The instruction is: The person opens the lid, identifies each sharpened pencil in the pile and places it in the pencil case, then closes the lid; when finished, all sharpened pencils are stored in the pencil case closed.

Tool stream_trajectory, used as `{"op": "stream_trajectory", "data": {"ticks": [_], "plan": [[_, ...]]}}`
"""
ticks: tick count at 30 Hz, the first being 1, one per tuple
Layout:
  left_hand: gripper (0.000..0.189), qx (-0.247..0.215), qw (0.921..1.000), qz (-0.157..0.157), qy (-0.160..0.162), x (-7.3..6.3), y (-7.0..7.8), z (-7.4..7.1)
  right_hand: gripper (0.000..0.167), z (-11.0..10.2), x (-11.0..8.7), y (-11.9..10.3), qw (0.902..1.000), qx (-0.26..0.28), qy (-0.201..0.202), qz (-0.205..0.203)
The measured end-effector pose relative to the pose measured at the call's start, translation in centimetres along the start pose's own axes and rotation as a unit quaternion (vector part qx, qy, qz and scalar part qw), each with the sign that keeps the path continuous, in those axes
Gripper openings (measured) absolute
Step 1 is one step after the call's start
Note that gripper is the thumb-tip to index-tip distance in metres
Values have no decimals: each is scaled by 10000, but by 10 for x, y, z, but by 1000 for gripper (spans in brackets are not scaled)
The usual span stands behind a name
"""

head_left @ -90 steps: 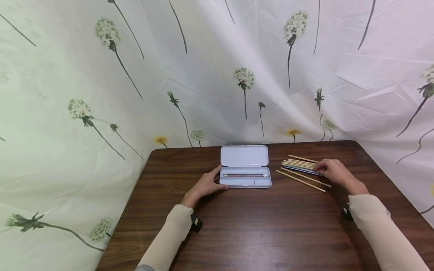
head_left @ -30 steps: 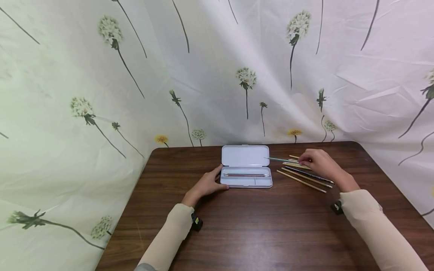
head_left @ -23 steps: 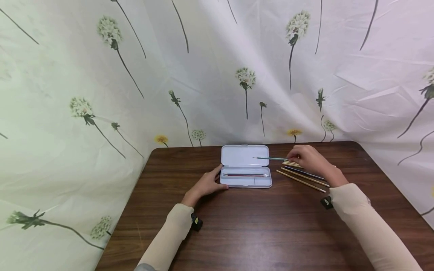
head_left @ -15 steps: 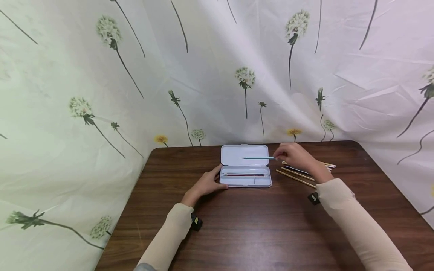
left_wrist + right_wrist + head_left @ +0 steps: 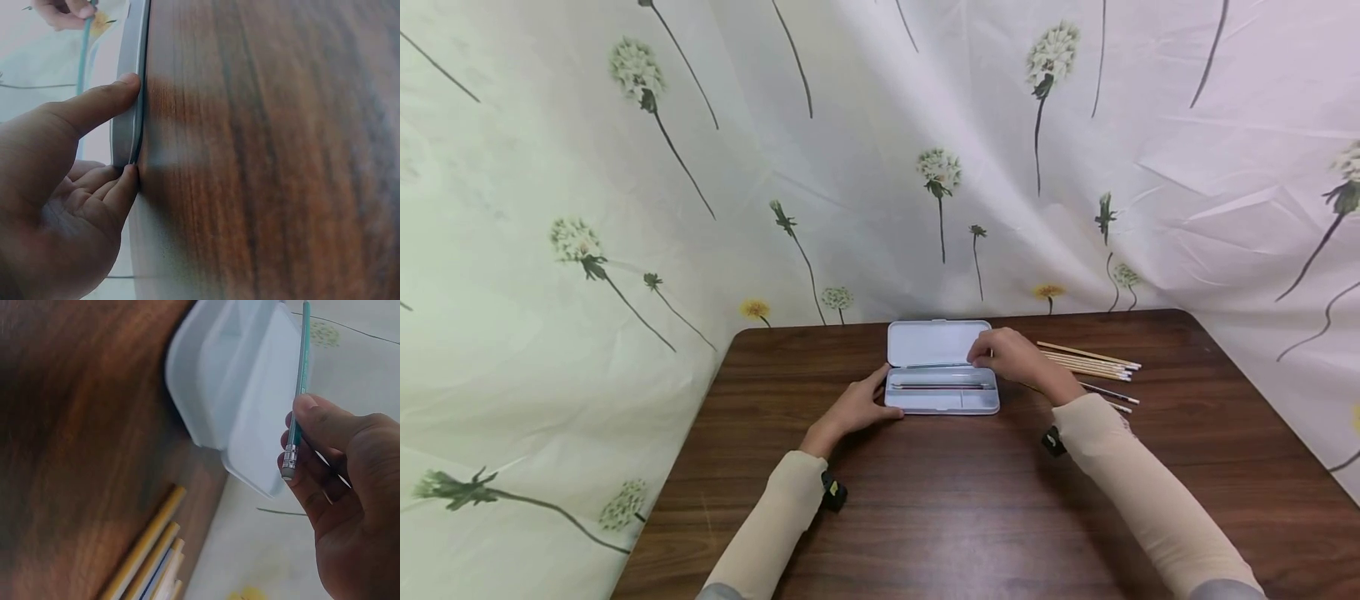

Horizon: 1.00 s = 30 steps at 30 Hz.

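Observation:
A white pencil case (image 5: 925, 410) lies with its lid (image 5: 928, 342) folded back toward the wall. My left hand (image 5: 856, 406) holds the case's left end, thumb (image 5: 103, 103) along the front side and fingers at the corner. Over the case's hinge line, my right hand (image 5: 1011, 354) pinches a teal pencil (image 5: 302, 375) near its eraser end, the pencil pointing left. In the case's rear compartment lie a few pencils, a dark red one (image 5: 940, 387) among them. The front of the case has a small divider.
Right of the case several loose wooden pencils (image 5: 1090, 365) lie in a spread, partly behind my right forearm, with a dark pencil (image 5: 1112, 392) among them. A floral curtain (image 5: 850, 167) hangs behind the brown table (image 5: 940, 500).
My right hand has picked the teal pencil out of the pile and carried it left, then lowered it over the case. My left hand has stayed on the case.

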<state>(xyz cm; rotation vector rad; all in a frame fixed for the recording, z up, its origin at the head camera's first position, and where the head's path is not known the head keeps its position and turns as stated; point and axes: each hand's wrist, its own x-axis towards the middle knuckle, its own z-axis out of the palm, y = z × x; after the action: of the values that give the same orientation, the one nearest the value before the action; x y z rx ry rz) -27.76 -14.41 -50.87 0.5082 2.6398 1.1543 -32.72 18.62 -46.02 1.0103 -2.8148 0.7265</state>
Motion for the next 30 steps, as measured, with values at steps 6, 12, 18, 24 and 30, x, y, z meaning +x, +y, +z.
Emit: {"op": "stream_trajectory", "data": {"ticks": [6, 12, 18, 24, 30], "plan": [[100, -6, 10000, -39, 17, -1, 0, 1, 11, 20, 3, 2, 9996, -1, -107, 278], [100, -23, 10000, -46, 4, -1, 1, 1, 12, 29, 4, -2, 9991, -148, -146, 380], [100, -38, 9999, -87, 41, -1, 2, 0, 11, 36, 4, -3, 9983, -454, -127, 351], [100, 10, 9999, -110, 35, -1, 1, 0, 12, 41, 4, -4, 9955, -888, -236, 220], [100, -18, 10000, -87, 17, -1, 1, 1, 17, 44, 2, -7, 9916, -1240, -347, 71]]}}
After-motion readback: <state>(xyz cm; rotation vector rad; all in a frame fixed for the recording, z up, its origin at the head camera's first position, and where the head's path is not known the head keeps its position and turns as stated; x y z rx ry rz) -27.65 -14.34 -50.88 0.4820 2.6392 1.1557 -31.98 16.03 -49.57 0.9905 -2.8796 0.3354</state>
